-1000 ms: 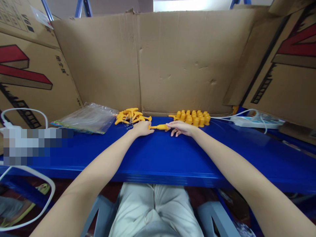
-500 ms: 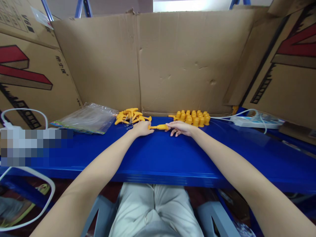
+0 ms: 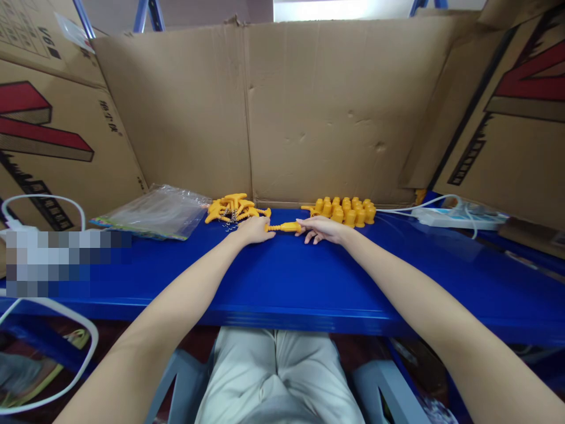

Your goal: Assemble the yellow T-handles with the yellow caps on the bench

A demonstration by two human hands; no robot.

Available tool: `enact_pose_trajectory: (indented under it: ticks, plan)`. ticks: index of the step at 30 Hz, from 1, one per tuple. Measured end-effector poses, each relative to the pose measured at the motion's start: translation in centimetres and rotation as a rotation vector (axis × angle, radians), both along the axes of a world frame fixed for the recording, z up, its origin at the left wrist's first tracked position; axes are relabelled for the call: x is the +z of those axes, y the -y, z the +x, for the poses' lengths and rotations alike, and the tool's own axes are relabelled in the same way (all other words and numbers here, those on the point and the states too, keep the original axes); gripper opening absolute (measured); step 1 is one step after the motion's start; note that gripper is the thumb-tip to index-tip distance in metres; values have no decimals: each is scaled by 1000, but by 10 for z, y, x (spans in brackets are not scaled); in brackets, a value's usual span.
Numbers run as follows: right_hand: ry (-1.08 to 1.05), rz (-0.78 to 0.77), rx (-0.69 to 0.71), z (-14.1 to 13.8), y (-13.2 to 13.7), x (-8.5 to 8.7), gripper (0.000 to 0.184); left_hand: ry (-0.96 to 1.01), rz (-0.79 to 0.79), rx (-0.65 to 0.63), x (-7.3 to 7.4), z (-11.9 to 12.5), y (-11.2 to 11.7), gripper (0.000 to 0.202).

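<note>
Between my two hands, just above the blue table, lies a yellow plastic piece with a ridged, screw-like shaft [image 3: 274,228] on its left and a thicker cylindrical sleeve [image 3: 289,227] on its right. My left hand [image 3: 255,229] is closed around the shaft end, hiding whatever sits in the palm. With thumb and fingertips my right hand [image 3: 324,228] pinches the sleeve's far end; its lower fingers curl loosely. Behind my left hand is a heap of yellow T-shaped handles [image 3: 236,203] with small metal bits by it. Several yellow cylindrical sleeves [image 3: 348,212] stand upright in rows behind my right hand.
Clear plastic bags [image 3: 154,212] lie at the left of the blue table [image 3: 282,282]. A white power strip [image 3: 459,218] with cables sits at right. Cardboard panels [image 3: 331,112] wall in the back and sides. A white cable [image 3: 88,347] hangs at the left edge.
Both hands hold almost the same position and grip. The yellow piece between them has barely shifted.
</note>
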State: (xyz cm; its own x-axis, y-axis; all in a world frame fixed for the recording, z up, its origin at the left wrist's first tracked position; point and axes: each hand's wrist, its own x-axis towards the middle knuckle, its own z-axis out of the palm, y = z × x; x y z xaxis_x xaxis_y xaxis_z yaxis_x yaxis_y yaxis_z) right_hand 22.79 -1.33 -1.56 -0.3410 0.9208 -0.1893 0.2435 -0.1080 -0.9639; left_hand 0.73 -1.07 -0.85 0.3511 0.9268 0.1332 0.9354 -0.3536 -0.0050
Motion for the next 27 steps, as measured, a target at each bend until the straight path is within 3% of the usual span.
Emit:
enact_pose_trajectory:
  ticks: [11,16,19,21,24,27]
  plan:
    - [-118,-42,-52,-5,5,6,18,35,19,-6,2,-1,4,41]
    - [-377,7,-133,-6,0,13,11,188,81,-24,1,-1,4,71]
    - [-436,178,-220,1,-10,15,6,264,126,-31,1,-1,4,80]
    - [-385,374,-309,8,-17,12,14,268,131,-25,2,0,4,78]
    - [-140,673,-380,17,-28,4,34,226,73,-25,1,1,4,65]
    - [235,888,-375,20,-36,-8,41,196,27,-33,0,1,3,52]
